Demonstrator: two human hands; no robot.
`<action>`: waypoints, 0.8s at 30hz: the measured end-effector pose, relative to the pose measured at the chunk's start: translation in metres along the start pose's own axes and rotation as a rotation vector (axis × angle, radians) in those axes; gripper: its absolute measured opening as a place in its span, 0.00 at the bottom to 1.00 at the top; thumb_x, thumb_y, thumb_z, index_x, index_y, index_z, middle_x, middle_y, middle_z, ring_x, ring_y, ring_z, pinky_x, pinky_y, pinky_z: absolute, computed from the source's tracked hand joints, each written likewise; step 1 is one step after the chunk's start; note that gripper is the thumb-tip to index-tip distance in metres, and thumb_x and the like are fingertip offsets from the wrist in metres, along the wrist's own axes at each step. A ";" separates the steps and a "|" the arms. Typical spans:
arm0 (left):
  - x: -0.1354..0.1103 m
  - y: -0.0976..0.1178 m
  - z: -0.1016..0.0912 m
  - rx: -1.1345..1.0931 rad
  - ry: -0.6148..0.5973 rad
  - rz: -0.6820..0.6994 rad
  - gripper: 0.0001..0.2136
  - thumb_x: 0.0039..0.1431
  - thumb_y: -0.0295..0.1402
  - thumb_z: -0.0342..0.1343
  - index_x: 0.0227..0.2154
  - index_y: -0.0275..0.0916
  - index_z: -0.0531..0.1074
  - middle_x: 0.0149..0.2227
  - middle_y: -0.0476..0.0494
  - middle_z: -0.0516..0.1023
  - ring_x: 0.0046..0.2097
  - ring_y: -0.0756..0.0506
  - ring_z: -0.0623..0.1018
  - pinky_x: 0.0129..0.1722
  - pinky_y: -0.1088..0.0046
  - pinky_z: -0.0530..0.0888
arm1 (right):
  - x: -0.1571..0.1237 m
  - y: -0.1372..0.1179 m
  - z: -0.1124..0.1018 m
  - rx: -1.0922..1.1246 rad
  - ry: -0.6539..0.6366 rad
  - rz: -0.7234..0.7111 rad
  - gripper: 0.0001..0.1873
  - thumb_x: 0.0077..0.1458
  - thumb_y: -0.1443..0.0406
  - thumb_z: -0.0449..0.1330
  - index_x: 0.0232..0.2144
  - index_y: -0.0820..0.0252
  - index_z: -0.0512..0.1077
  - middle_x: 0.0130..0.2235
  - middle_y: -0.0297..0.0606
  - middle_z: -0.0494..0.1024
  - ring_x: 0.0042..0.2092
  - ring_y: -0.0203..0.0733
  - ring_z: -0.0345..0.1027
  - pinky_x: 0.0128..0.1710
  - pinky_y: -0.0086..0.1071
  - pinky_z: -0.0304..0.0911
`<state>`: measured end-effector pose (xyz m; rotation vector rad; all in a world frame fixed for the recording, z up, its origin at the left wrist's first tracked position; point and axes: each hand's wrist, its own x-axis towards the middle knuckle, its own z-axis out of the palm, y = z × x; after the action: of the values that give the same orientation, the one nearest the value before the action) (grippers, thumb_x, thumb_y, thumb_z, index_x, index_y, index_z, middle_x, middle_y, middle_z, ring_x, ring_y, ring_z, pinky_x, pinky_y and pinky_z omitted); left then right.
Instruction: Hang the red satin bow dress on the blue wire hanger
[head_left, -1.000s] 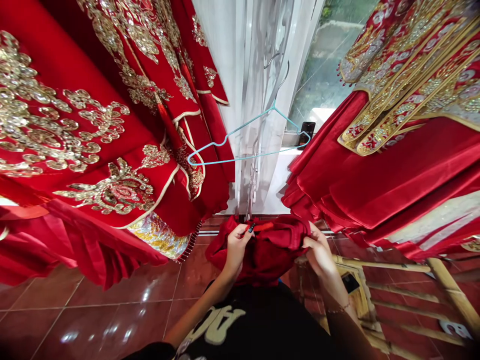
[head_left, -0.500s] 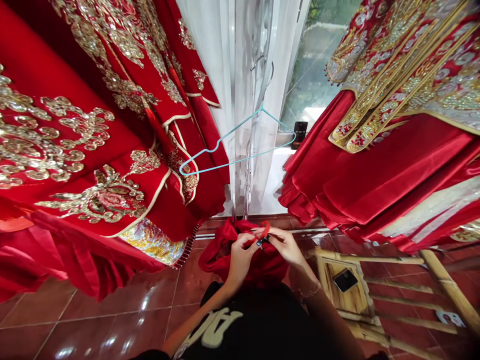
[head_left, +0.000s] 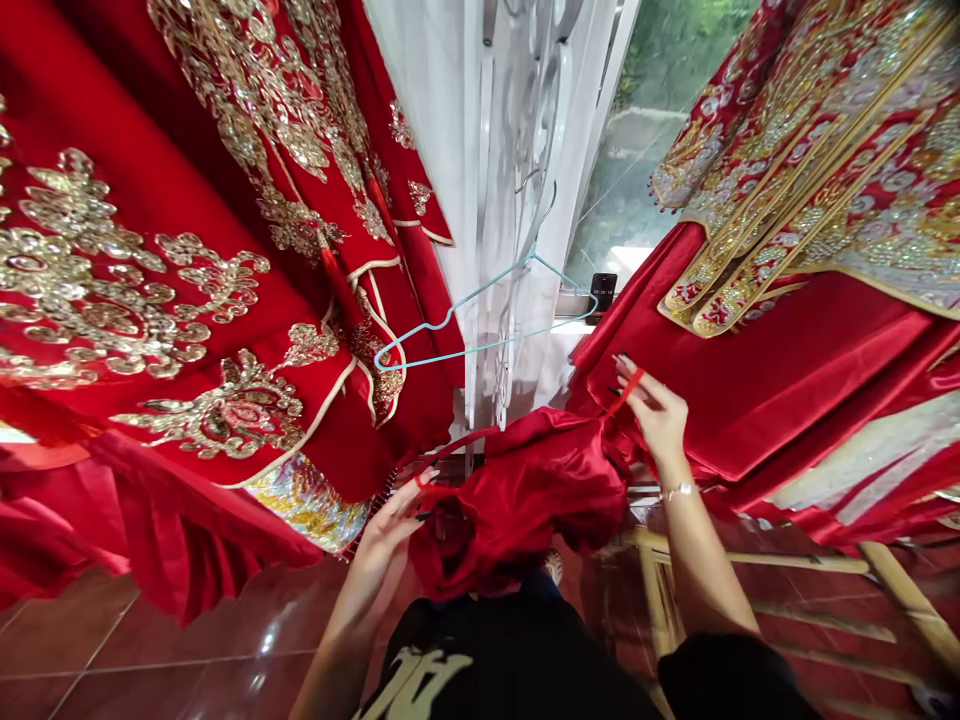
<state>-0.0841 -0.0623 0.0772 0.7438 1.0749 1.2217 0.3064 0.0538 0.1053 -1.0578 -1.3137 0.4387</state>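
So the slick, shiny red satin garment (head_left: 525,490) is bunched up in a crumpled lump between both hands, near the middle, low over the glossy reddish tile floor (head_left: 187,640). The left hand (head_left: 390,515) pinches its left edge with the fingertips. The right hand (head_left: 660,415) is up higher on the right, fingers closed on a thin flat red ribbon strap (head_left: 626,390). Further back, a skinny pale-blue wire hanger (head_left: 487,310) hangs in front of a gauzy white curtain (head_left: 450,120). Heavy red gowns (head_left: 187,300) with bumpy gold sequin embroidery hang on both sides, and there's a bamboo chair (head_left: 750,560) on the near right.
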 end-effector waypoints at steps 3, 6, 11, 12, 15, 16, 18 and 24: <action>-0.010 0.007 0.001 -0.042 -0.025 -0.039 0.21 0.46 0.31 0.65 0.47 0.44 0.82 0.61 0.43 0.75 0.67 0.33 0.67 0.67 0.57 0.64 | 0.056 0.011 -0.014 0.045 -0.052 0.029 0.23 0.49 0.60 0.71 0.48 0.57 0.80 0.55 0.43 0.80 0.58 0.54 0.73 0.62 0.51 0.67; -0.013 0.009 0.003 -0.093 -0.058 -0.119 0.20 0.44 0.30 0.66 0.44 0.44 0.83 0.60 0.42 0.76 0.68 0.32 0.66 0.69 0.55 0.61 | 0.105 0.023 -0.028 0.063 -0.095 0.068 0.24 0.41 0.59 0.74 0.43 0.58 0.81 0.53 0.45 0.81 0.57 0.55 0.74 0.63 0.51 0.66; -0.007 0.000 0.006 -0.255 -0.022 -0.312 0.21 0.38 0.27 0.66 0.41 0.44 0.82 0.54 0.41 0.80 0.67 0.33 0.66 0.71 0.53 0.55 | 0.157 0.038 -0.030 0.096 -0.197 0.166 0.27 0.31 0.58 0.78 0.37 0.60 0.81 0.49 0.49 0.83 0.55 0.57 0.76 0.61 0.53 0.67; -0.005 -0.004 0.008 -0.280 -0.001 -0.332 0.20 0.38 0.25 0.65 0.39 0.43 0.82 0.53 0.41 0.81 0.67 0.34 0.67 0.71 0.53 0.56 | 0.163 0.039 -0.026 0.103 -0.231 0.178 0.28 0.30 0.58 0.78 0.37 0.61 0.81 0.49 0.49 0.83 0.55 0.57 0.76 0.60 0.53 0.68; 0.003 -0.016 0.016 -0.343 0.086 -0.329 0.15 0.39 0.23 0.62 0.34 0.41 0.82 0.47 0.42 0.83 0.63 0.37 0.73 0.69 0.55 0.61 | 0.176 0.039 -0.011 0.124 -0.327 0.185 0.29 0.28 0.57 0.79 0.36 0.61 0.81 0.45 0.48 0.84 0.52 0.57 0.78 0.57 0.53 0.70; 0.005 -0.020 0.018 -0.362 0.103 -0.309 0.14 0.40 0.23 0.61 0.33 0.40 0.82 0.45 0.42 0.83 0.60 0.38 0.75 0.68 0.56 0.64 | 0.178 0.037 -0.007 0.127 -0.357 0.183 0.29 0.28 0.57 0.79 0.36 0.61 0.81 0.43 0.47 0.85 0.51 0.57 0.78 0.56 0.52 0.71; 0.008 -0.029 0.020 -0.396 0.132 -0.255 0.12 0.41 0.23 0.60 0.31 0.38 0.81 0.40 0.43 0.83 0.52 0.41 0.80 0.63 0.60 0.71 | 0.180 0.031 -0.001 0.121 -0.413 0.167 0.29 0.30 0.56 0.79 0.38 0.61 0.82 0.41 0.45 0.85 0.48 0.56 0.80 0.55 0.52 0.72; 0.006 -0.031 0.023 -0.385 0.226 -0.119 0.20 0.41 0.23 0.61 0.41 0.41 0.83 0.42 0.46 0.83 0.36 0.51 0.80 0.40 0.78 0.80 | 0.173 -0.005 0.004 0.004 -0.525 0.030 0.24 0.39 0.56 0.75 0.40 0.59 0.83 0.40 0.42 0.85 0.42 0.51 0.80 0.46 0.44 0.77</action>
<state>-0.0514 -0.0616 0.0557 0.2481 1.0079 1.3795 0.3460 0.1884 0.2061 -0.9943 -1.7564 0.7775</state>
